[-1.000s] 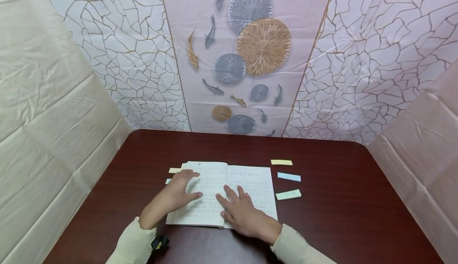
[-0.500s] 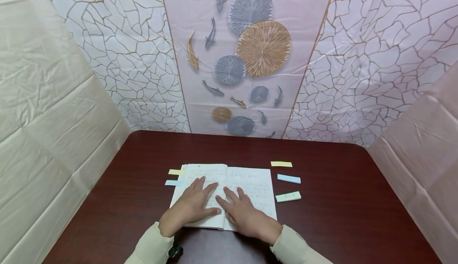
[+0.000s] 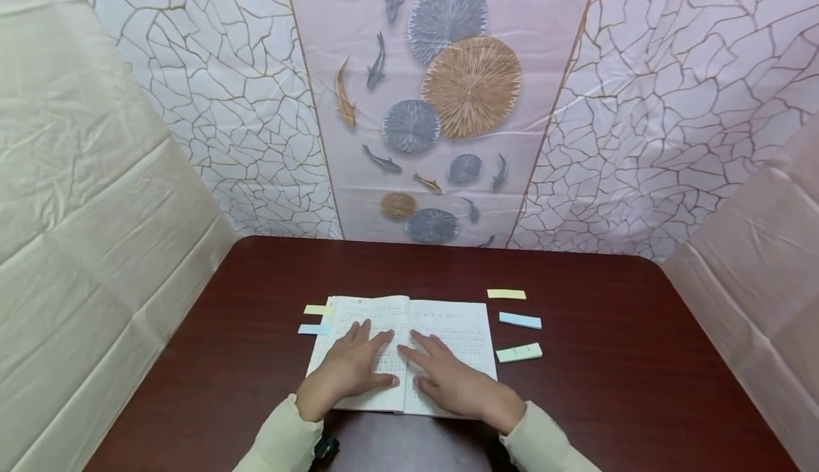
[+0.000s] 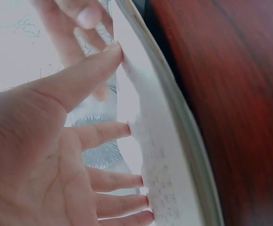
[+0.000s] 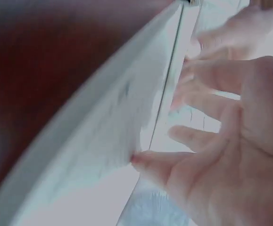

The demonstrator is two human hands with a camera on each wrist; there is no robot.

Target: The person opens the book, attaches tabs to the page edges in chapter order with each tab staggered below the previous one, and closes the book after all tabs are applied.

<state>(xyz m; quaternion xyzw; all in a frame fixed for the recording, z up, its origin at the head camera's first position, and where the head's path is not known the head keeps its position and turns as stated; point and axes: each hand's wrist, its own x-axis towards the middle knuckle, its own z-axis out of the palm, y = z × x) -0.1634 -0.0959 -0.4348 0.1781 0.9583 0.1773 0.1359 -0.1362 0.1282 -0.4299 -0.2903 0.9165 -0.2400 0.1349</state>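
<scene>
An open book [image 3: 473, 344] lies on the table, its printed pages facing up. My left hand [image 3: 352, 365] rests on the left page with fingers spread; in the left wrist view the fingertips [image 4: 122, 129] touch the paper. On the right page, near the spine, is my right hand [image 3: 457, 385], its fingers extended and apart. One of its fingertips [image 5: 138, 157] touches the page in the right wrist view. A yellow sticky tab [image 3: 316, 310] and a blue sticky tab [image 3: 312, 329] stick out from the book's left edge. Neither hand grips anything.
Right of the book lie a yellow strip of sticky notes [image 3: 506, 294], a blue strip [image 3: 520, 320] and a green strip [image 3: 519, 352]. The dark red table [image 3: 608, 387] meets patterned cloth [image 3: 435, 173] at its back edge. Pale cloth walls stand at both sides.
My left hand has moved from the book's left edge rightward and nearer onto the left page, uncovering the blue tab. My right hand has stayed on the right page, shifting slightly right.
</scene>
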